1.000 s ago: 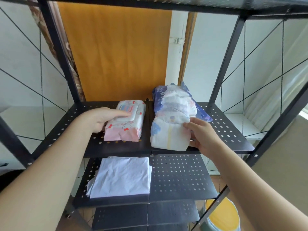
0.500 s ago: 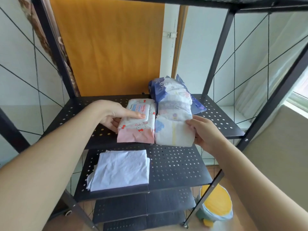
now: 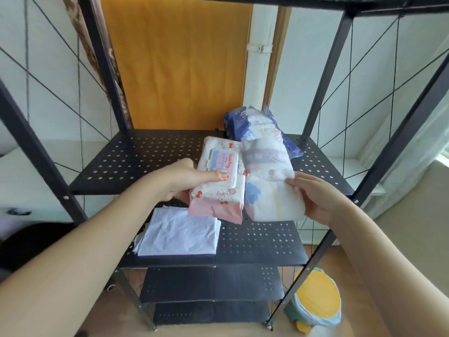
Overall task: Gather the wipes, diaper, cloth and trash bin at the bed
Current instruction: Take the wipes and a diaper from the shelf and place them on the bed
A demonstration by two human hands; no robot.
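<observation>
Trash bin (image 3: 315,299) with its yellow lid stands on the floor by the black rack's (image 3: 213,164) right leg, where a turning foot could knock it. White cloth (image 3: 179,233) lies folded on the second shelf, and with both hands full it may get left. Right hand (image 3: 315,199) pinches the folded diaper (image 3: 272,190); a loose edge grip could drop it. Left hand (image 3: 181,182) clamps the wipes pack (image 3: 220,186), thumb on the lid, which might pop.
</observation>
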